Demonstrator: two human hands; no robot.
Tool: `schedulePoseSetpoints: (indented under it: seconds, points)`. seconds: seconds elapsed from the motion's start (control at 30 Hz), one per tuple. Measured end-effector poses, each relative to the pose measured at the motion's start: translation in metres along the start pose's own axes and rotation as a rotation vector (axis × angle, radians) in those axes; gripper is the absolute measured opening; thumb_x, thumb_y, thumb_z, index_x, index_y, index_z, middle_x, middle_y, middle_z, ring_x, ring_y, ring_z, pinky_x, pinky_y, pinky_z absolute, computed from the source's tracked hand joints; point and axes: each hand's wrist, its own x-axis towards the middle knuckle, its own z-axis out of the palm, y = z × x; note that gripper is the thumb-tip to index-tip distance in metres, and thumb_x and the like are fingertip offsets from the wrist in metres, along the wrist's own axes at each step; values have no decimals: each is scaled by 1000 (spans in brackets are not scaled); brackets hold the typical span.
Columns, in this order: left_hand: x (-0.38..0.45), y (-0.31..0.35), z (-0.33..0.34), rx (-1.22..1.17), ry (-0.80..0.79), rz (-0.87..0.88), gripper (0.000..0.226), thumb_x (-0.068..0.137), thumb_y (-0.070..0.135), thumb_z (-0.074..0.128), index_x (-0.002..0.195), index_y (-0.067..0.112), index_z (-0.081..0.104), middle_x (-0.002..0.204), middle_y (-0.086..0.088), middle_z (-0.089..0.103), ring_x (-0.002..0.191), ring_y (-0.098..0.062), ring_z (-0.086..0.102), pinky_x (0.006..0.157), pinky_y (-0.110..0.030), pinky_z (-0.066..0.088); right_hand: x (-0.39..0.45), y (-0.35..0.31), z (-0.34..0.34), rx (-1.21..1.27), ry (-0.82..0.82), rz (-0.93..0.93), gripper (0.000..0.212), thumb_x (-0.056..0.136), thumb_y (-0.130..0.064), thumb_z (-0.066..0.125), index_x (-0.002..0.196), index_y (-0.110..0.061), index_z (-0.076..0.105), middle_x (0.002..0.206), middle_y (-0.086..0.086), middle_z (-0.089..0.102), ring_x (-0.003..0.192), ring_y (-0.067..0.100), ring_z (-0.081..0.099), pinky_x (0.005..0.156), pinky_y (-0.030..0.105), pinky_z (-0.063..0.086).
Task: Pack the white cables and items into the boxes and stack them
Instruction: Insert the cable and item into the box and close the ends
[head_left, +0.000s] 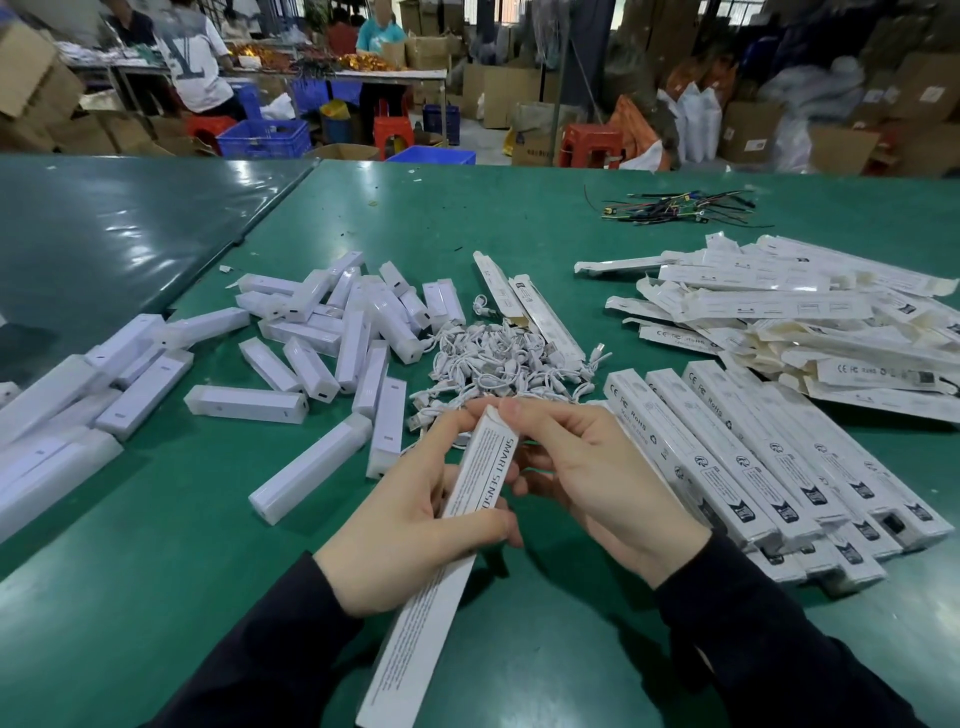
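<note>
A long white box (415, 613) printed "SMART SENSOR" slants from the bottom centre up toward the table's middle. My left hand (410, 525) grips its upper half from the left. My right hand (592, 478) curls its fingers round the box's top end, thumb on the end flap. Just beyond lies a heap of coiled white cables (498, 358). Several white light bars (322, 332) lie scattered to the left. A neat stack of closed boxes (769, 462) sits at the right, with a loose pile of open flat boxes (779, 312) behind it.
The green table (156, 545) meets a darker mat (104, 234) at the far left. A bundle of coloured wires (680, 208) lies at the back right. Beyond the table are people, blue crates, red stools and cardboard boxes.
</note>
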Motion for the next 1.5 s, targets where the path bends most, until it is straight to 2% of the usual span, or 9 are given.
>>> schedulePoseSetpoints:
  seconds: [0.37, 0.53, 0.67, 0.83, 0.97, 1.1, 1.23, 1.37, 1.5]
  points:
    - [1, 1, -2, -25, -8, 2, 68, 64, 17, 70, 128, 24, 49, 79, -1, 64, 70, -24, 65, 63, -31, 49, -1, 1, 1, -42, -34, -34, 23, 97, -18, 56, 100, -14, 78, 75, 4, 71, 55, 9, 56, 51, 18, 48]
    - [2, 4, -4, -33, -44, 11, 59, 63, 22, 64, 119, 12, 50, 68, -11, 64, 61, -22, 58, 55, -25, 45, -4, 7, -1, -436, 10, -326, 33, 93, -45, 50, 107, -31, 76, 89, -4, 69, 75, 7, 62, 70, 24, 46]
    - [3, 7, -3, -288, -122, -55, 49, 62, 20, 62, 111, 17, 63, 72, -10, 66, 45, -17, 50, 41, -22, 43, -3, 7, 1, -384, 1, -283, 38, 97, -51, 41, 111, -37, 73, 101, -1, 67, 87, 7, 61, 76, 22, 47]
    - [6, 13, -17, -733, 240, 109, 53, 74, 19, 51, 125, 34, 51, 78, -11, 62, 38, -12, 40, 34, -16, 37, -8, 5, 14, -104, 14, -77, 48, 80, -51, 59, 110, -14, 61, 82, 9, 63, 63, 18, 61, 53, 27, 50]
    - [9, 10, -16, -534, 559, 199, 8, 94, 28, 48, 99, 23, 50, 75, -6, 58, 43, -14, 46, 38, -20, 41, -22, 12, 40, -42, -207, 82, 45, 79, -36, 67, 116, -19, 48, 67, 4, 66, 52, 16, 58, 48, 23, 47]
    - [9, 6, -11, -341, 726, 274, 17, 102, 24, 40, 88, 27, 50, 70, -7, 65, 47, -19, 54, 44, -27, 46, -28, 11, 45, -34, -188, 47, 43, 75, -23, 74, 115, -28, 61, 70, 11, 68, 52, 24, 62, 54, 29, 52]
    - [9, 6, -16, -134, 757, 283, 19, 96, 29, 42, 96, 35, 60, 95, 4, 71, 73, -11, 64, 54, -24, 51, -29, -11, 21, -433, 45, -199, 41, 76, -23, 84, 114, -32, 70, 78, 0, 75, 60, 12, 59, 57, 31, 50]
    - [8, 8, -25, 25, 878, 293, 20, 86, 32, 48, 103, 31, 59, 105, 13, 65, 88, -11, 63, 68, -30, 53, -35, -48, -40, -803, 576, -534, 43, 80, -41, 72, 122, -40, 63, 84, -23, 69, 55, 7, 58, 42, 24, 49]
    - [9, 8, -30, 31, 941, 296, 22, 93, 9, 51, 93, 30, 59, 93, 14, 62, 83, -9, 60, 78, -41, 51, -54, -61, -116, -945, 1032, -388, 32, 86, -37, 67, 118, -39, 66, 108, -18, 66, 83, 25, 59, 79, 40, 48]
